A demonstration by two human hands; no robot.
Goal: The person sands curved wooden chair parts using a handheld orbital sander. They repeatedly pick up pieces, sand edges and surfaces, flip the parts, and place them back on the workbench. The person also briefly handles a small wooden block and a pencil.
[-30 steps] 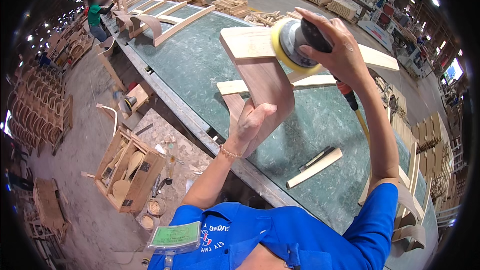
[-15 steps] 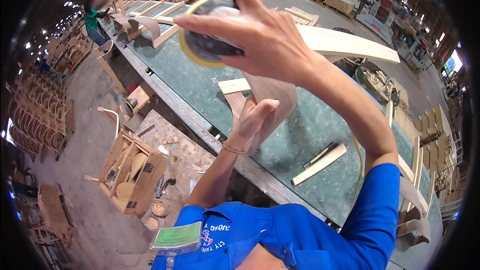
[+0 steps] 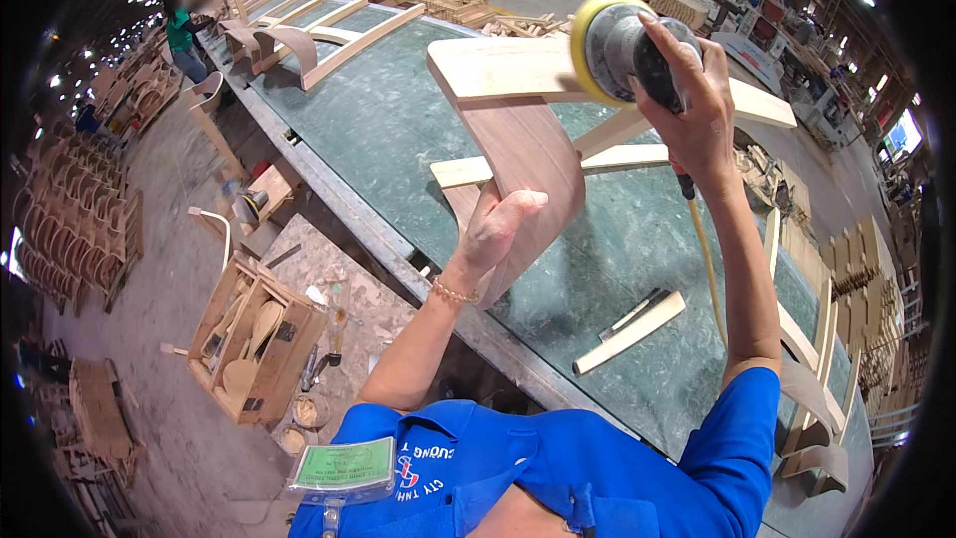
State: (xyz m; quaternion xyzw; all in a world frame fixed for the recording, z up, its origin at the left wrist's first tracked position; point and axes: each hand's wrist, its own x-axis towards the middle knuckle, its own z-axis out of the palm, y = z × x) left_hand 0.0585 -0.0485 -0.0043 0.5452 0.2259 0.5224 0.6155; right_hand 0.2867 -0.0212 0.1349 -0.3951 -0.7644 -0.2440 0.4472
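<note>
My right hand (image 3: pixel 692 105) grips an orbital sander (image 3: pixel 632 50) with a yellow pad rim, its disc turned on edge at the pale upper rail of a wooden chair frame (image 3: pixel 523 144). A hose (image 3: pixel 709 269) trails from the sander down past my right forearm. Lower down, my left hand (image 3: pixel 500 229) is closed round the curved, darker wooden part of the frame, thumb on its near face. Whether the pad touches the rail I cannot tell. On the green tabletop to the right of my left hand lie a pale wood strip (image 3: pixel 632 334) and a thin dark tool (image 3: pixel 637 311).
The long green table (image 3: pixel 349 149) carries more curved frames (image 3: pixel 289 45) at its far end and others (image 3: pixel 817 399) at right. Left of it, a wooden toolbox (image 3: pixel 254 339) stands on a worn bench (image 3: pixel 363 299). A person in green (image 3: pixel 182 35) works far left. Stacked parts surround the floor.
My right hand has carried the sander rightward along the upper rail, uncovering the rail's left end. My left hand keeps its hold on the frame.
</note>
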